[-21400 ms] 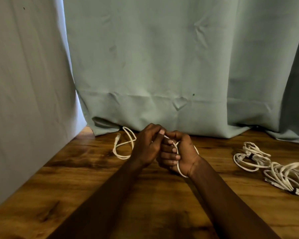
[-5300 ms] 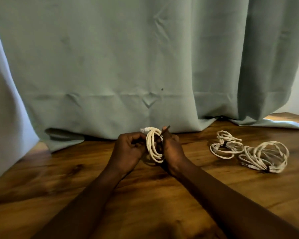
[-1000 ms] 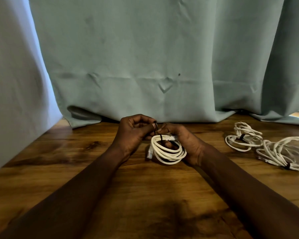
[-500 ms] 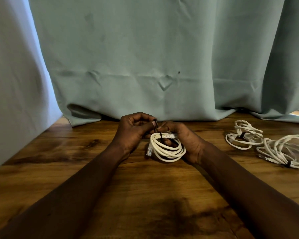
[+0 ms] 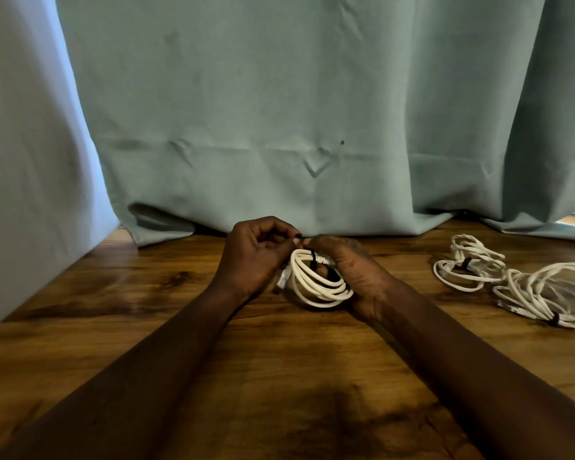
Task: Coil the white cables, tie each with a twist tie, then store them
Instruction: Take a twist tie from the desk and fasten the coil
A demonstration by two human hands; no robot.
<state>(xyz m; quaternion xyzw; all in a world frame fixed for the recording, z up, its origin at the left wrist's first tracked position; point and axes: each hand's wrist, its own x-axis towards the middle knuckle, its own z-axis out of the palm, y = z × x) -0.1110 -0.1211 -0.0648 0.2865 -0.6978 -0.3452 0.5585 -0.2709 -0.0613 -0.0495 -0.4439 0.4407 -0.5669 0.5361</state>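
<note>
Unmoved, hands (image 5: 253, 257) (image 5: 357, 273) pinch twist tie (image 5: 312, 254) on coil (image 5: 322, 288).

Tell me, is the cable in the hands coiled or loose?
Coiled: the white cable lies in several neat loops, a black twist tie wrapped around them.

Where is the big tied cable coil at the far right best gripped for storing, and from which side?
Grip the big coil at its black tie, on the near edge, where the strands are cinched into one bunch; elsewhere the loops splay loosely. A hand should probably come from above on the near side, since the smaller coil crowds its far left.
</note>
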